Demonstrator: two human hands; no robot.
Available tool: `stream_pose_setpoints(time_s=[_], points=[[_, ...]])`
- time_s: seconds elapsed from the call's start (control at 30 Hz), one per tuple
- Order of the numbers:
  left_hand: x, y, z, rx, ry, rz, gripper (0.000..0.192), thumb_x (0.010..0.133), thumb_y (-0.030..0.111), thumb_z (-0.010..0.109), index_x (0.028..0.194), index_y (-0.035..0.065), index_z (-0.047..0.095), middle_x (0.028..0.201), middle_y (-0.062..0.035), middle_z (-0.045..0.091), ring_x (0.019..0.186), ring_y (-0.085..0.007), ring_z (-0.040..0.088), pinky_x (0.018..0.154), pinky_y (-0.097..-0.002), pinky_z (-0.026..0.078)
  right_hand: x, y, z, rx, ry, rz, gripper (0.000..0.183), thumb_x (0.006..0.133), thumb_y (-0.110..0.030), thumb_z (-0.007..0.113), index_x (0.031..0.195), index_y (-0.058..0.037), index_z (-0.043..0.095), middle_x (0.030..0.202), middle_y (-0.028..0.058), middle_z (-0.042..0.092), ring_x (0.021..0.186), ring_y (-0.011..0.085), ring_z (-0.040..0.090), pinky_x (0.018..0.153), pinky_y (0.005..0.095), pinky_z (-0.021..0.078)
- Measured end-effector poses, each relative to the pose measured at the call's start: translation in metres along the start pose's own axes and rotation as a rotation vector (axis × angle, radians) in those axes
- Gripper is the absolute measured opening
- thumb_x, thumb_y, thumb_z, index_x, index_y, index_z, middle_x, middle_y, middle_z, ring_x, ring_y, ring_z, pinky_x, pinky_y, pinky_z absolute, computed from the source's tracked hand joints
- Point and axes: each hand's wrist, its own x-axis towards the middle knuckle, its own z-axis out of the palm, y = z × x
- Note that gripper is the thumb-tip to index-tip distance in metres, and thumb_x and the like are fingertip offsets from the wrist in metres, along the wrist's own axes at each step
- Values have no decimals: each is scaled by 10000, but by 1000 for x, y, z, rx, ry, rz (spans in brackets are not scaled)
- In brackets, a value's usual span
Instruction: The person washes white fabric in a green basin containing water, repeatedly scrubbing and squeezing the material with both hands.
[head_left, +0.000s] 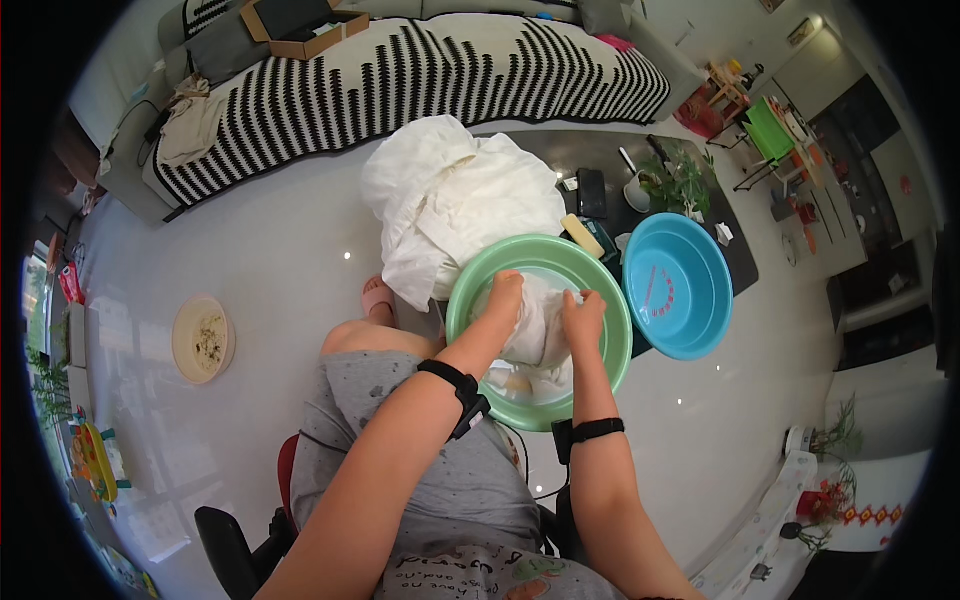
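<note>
Both my hands are over a green plastic basin (463, 289), gripping a wet white cloth (541, 319) between them. My left hand (506, 292) pinches the cloth's left side near the basin's middle. On the right side, my right hand (585, 311) has its fingers bent around a fold. Water in the basin covers the lower part of the cloth. A yellowish bar, perhaps laundry soap (583, 237), lies just beyond the basin's rim. Behind the basin is a large heap of white fabric (469, 195).
A blue plastic basin (679, 285) sits at the right edge of the dark low table (739, 255). A phone-like black object (591, 193) and a potted plant (682, 184) are on it. A cream basin (202, 339) with dark residue stands on the floor at left. A sofa (420, 71) lies beyond.
</note>
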Motion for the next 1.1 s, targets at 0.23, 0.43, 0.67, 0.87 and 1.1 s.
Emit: stream_pose_setpoints(time_s=[0.23, 0.43, 0.67, 0.87, 1.1], points=[[25, -64, 17, 693, -94, 206, 264, 754, 154, 459, 924, 9, 600, 921, -182, 602, 866, -287, 572, 770, -356, 427, -6, 44, 16, -201, -144, -182, 489, 693, -119, 584, 1161, -57, 459, 1158, 229, 432, 979, 397, 492, 849, 422, 409], [50, -74, 2, 1073, -265, -126, 381, 764, 262, 446, 893, -54, 617, 922, -245, 586, 911, -354, 562, 805, -380, 430, -13, 40, 35, -341, -448, -164, 516, 711, -134, 528, 1215, -102, 421, 1197, 217, 415, 951, 419, 509, 828, 429, 433], [31, -38, -35, 1057, -295, 65, 330, 774, 200, 413, 897, -49, 592, 909, -240, 582, 836, -350, 566, 740, -399, 431, -16, -4, 40, -300, -408, -94, 394, 695, -146, 531, 1066, -16, 519, 1055, 237, 513, 918, 397, 536, 799, 421, 440], [0, 2, -11, 24, -61, -237, 305, 764, 266, 505, 879, -4, 585, 832, -136, 579, 787, -242, 552, 680, -374, 427, -17, -51, -9, 494, -382, 40, 272, 661, -139, 556, 901, -10, 535, 821, 99, 558, 747, 172, 517, 681, 286, 414], [-11, 5, -16, -375, -201, -273, 338, 824, 309, 456, 829, -10, 570, 751, -122, 561, 690, -233, 559, 610, -363, 452, -38, -67, -5, 542, -517, -27, 271, 692, -138, 530, 939, -27, 509, 840, 80, 540, 776, 173, 505, 731, 285, 400]])
